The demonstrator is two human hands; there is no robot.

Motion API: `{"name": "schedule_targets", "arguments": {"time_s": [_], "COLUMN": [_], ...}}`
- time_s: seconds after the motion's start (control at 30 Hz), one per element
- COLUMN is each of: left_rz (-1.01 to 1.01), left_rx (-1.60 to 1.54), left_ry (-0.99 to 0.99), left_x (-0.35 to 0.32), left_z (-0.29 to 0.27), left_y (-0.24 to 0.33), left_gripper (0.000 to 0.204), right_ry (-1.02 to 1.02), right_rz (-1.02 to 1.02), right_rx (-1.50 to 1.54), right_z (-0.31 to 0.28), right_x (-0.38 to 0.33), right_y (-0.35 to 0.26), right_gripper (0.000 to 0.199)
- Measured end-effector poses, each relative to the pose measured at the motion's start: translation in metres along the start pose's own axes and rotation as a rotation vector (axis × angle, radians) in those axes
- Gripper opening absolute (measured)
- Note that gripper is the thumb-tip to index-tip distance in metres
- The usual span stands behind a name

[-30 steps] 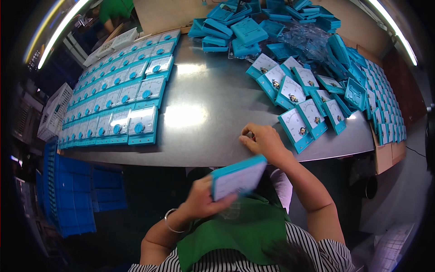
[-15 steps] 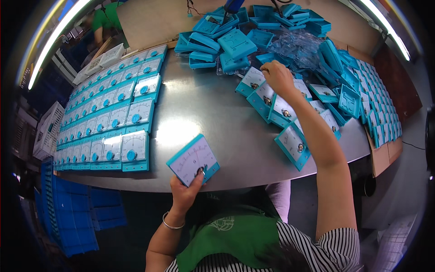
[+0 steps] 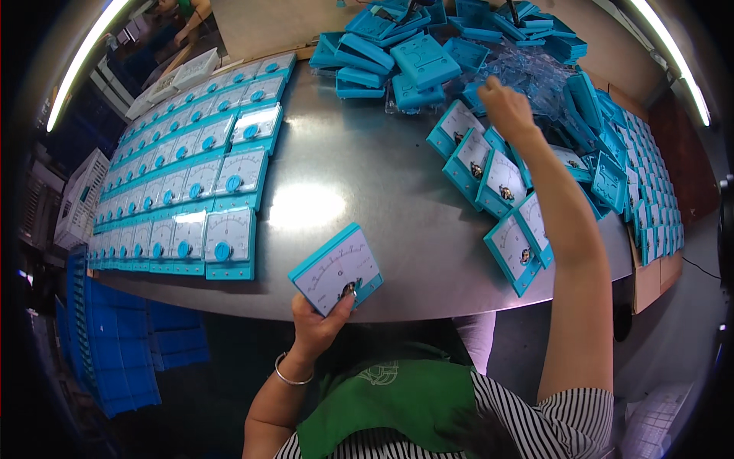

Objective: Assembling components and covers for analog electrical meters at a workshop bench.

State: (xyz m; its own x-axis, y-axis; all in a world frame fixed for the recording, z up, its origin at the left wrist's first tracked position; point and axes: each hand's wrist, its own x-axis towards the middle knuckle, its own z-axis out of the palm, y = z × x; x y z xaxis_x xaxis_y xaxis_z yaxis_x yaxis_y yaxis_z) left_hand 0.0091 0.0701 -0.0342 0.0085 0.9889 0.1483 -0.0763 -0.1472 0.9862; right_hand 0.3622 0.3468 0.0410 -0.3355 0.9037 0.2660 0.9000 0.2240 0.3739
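My left hand [image 3: 323, 325] grips a teal panel meter [image 3: 336, 268] with a white dial face, held tilted at the table's front edge. Its thumb presses by the small metal mechanism low on the dial. My right hand [image 3: 506, 111] is stretched out to the far right, at the edge of a heap of clear plastic covers [image 3: 527, 69]. Its fingers are curled together; whatever they may hold is hidden. Just below that arm lie several uncovered meters, one of them a dial meter [image 3: 511, 249] nearest the front.
Rows of covered meters with blue knobs [image 3: 229, 237] fill the table's left side. Teal plastic housings [image 3: 424, 61] are piled at the back. More meters [image 3: 650, 176] stand stacked at the far right. Blue crates [image 3: 115, 344] sit below left. Another person's arm [image 3: 191, 23] shows at the back left.
My view has shifted a little. The right hand has moved further back, from the uncovered meters toward the clear covers. The left hand still holds its meter.
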Motion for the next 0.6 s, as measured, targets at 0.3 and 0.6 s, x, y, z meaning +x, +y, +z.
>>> {"name": "schedule_targets", "arguments": {"time_s": [0.3, 0.6], "left_rz": [0.063, -0.045], "left_rx": [-0.362, -0.464], "left_ry": [0.183, 0.243], "left_x": [-0.017, -0.041], "left_z": [-0.008, -0.017], "left_y": [0.007, 0.021], "left_gripper": [0.019, 0.027], "right_ry": [0.116, -0.04], "right_rz": [0.093, -0.036], "right_rx": [1.131, 1.159], "right_z": [-0.12, -0.084], "right_x": [-0.086, -0.146], "right_y": [-0.086, -0.16], "right_gripper": [0.016, 0.034]}}
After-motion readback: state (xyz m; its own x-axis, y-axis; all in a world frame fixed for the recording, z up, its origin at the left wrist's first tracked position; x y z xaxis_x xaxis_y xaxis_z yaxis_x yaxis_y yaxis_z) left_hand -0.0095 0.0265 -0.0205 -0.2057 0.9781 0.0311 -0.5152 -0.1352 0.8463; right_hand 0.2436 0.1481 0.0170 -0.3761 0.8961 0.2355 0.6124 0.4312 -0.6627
